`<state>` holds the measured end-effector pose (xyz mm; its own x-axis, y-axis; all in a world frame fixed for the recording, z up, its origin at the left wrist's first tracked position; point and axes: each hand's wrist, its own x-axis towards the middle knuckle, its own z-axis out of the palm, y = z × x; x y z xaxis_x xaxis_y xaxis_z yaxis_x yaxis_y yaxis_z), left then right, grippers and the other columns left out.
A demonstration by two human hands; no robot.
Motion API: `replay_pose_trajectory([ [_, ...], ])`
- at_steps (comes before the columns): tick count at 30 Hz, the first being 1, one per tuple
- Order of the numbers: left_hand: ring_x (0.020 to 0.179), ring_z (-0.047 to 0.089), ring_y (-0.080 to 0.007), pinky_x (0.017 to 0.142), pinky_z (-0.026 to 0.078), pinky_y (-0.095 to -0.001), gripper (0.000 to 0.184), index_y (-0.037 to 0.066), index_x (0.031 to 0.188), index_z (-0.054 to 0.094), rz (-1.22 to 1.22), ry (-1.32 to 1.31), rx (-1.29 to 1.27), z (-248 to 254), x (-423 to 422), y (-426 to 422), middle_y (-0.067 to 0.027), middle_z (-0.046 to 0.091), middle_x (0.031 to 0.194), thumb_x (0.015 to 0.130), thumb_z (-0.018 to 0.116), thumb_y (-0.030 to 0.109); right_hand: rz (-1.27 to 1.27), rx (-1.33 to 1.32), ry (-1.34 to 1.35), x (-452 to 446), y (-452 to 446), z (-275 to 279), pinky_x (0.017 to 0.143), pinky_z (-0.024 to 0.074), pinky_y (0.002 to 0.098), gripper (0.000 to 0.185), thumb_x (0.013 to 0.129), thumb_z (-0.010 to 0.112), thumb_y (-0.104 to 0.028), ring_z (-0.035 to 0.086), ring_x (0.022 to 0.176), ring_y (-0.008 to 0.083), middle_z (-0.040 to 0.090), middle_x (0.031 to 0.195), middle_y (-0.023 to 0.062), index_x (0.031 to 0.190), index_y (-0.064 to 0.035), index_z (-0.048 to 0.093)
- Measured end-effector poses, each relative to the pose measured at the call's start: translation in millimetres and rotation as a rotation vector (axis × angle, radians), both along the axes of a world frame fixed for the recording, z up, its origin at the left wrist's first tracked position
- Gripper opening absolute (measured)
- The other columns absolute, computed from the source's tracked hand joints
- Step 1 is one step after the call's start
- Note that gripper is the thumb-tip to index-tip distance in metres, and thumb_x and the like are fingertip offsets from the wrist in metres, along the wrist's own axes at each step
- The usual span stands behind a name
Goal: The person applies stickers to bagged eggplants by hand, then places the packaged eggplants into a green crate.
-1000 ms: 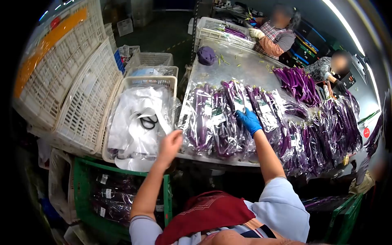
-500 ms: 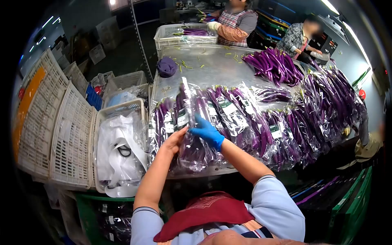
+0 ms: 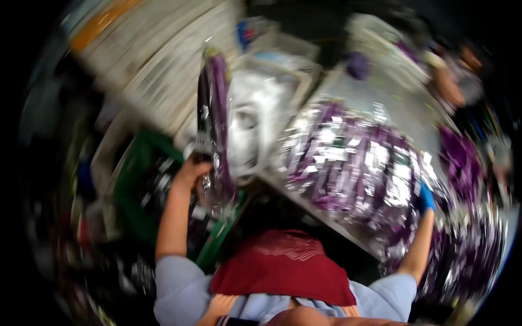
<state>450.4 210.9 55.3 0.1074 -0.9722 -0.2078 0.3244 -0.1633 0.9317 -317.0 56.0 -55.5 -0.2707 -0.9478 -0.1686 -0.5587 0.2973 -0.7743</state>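
My bare left hand (image 3: 192,170) is closed on a clear bag of eggplants (image 3: 218,103), gripping it near its lower part. The bag stands nearly upright, beside the green crate (image 3: 135,185) and in front of a white crate. At the right, my right hand (image 3: 426,199), in a blue glove, is by the row of bagged eggplants (image 3: 353,163) on the metal table (image 3: 399,103). Its fingers are smeared by motion and partly hidden, so I cannot tell whether it touches a bag. Other bagged eggplants lie inside the green crate.
A white crate (image 3: 296,92) with white plastic material stands left of the table. Large white crates (image 3: 168,60) are behind it. Loose eggplants (image 3: 459,163) and a purple bundle (image 3: 358,66) lie on the table. A person (image 3: 457,81) is at the far right.
My view has swung left and blurred. My left hand has carried one bag of eggplants off the table toward the green crate. My right hand has come away from that bag, to the right.
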Motion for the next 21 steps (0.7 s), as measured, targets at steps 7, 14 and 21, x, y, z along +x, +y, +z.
replay_pose_trajectory([
  [7, 0.093, 0.049, -0.0134, 0.082, 0.039, -0.0273, 0.058, 0.001, 0.117, 0.04, 0.385, -0.58, 0.173, 20, 141, 145, -0.0051, 0.051, 0.104, 0.066, 0.067, 0.013, -0.127, 0.334, -0.28, -58, -16, -23, 0.061, 0.0382, 0.0313, 0.042, 0.085, 0.045, -0.041, 0.047, 0.071, 0.015, 0.054, 0.087, 0.0046, 0.102, -0.0046, 0.054],
  [14, 0.088, 0.051, -0.0156, 0.076, 0.043, -0.0272, 0.062, -0.004, 0.116, 0.04, 0.164, -0.539, 0.526, -84, 144, 201, -0.0109, 0.053, 0.102, 0.063, 0.067, 0.014, -0.168, 0.331, -0.43, -13, -4, 1, 0.076, 0.04, 0.032, 0.05, 0.085, 0.042, -0.042, 0.052, 0.086, 0.0207, 0.056, 0.1, 0.0078, 0.11, -0.0004, 0.051],
  [21, 0.082, 0.054, -0.0174, 0.07, 0.044, -0.0266, 0.067, 0.0, 0.115, 0.041, 0.016, -0.452, 0.859, -219, 161, 212, -0.0118, 0.056, 0.098, 0.056, 0.069, 0.014, -0.152, 0.198, -0.222, -12, 15, 3, 0.084, 0.0385, 0.0326, 0.058, 0.083, 0.041, -0.047, 0.051, 0.095, 0.0226, 0.053, 0.111, 0.0105, 0.116, 0.0005, 0.048],
])
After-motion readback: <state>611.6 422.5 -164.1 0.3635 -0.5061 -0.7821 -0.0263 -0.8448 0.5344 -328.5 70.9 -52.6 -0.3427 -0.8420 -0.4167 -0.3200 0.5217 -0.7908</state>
